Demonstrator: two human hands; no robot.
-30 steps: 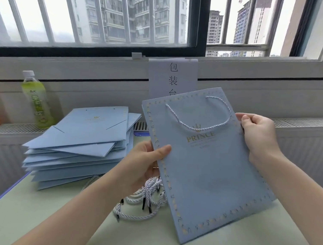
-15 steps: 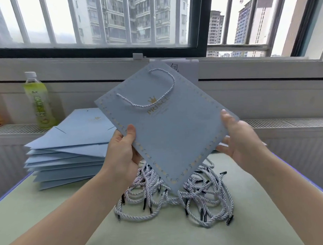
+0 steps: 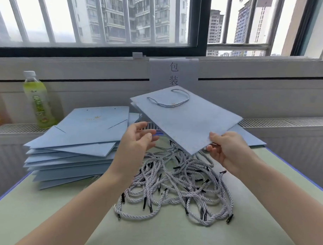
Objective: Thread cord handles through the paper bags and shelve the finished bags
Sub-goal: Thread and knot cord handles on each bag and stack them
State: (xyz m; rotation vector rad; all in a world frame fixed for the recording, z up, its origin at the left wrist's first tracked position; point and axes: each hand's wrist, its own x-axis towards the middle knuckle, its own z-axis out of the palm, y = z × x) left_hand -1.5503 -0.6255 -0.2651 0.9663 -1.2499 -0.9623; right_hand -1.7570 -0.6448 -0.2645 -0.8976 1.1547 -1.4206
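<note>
Head view. Barred window (image 3: 105,19) across the back, high-rise blocks outside; a white sill and radiator grille run below it. A paper sign (image 3: 174,73) with printed characters hangs from the sill at centre. Pale green table (image 3: 44,210) with a blue edge fills the foreground.

Left on table: stack of flat light-blue paper bags (image 3: 74,143), fanned unevenly, no cords visible on the top one. Behind the stack, on the radiator ledge, a green drink bottle (image 3: 38,99) with white cap, upright.

Centre of table: loose heap of white twisted cord handles (image 3: 176,189) with black tips, tangled.

Held bag (image 3: 186,121): light blue, nearly flat and level, in the air above the cord heap, tilted slightly down toward the viewer. One cord handle (image 3: 171,100) is threaded in it and lies as a loop on its upper face near the far edge. Another blue bag (image 3: 248,136) lies beneath and to the right, partly hidden.

Right hand (image 3: 225,148): pinches the near right corner of the held bag, thumb on top, fingers under.

Left hand (image 3: 138,140): palm up, fingers loosely spread, just left of the bag's near edge; not touching it, holding nothing.
</note>
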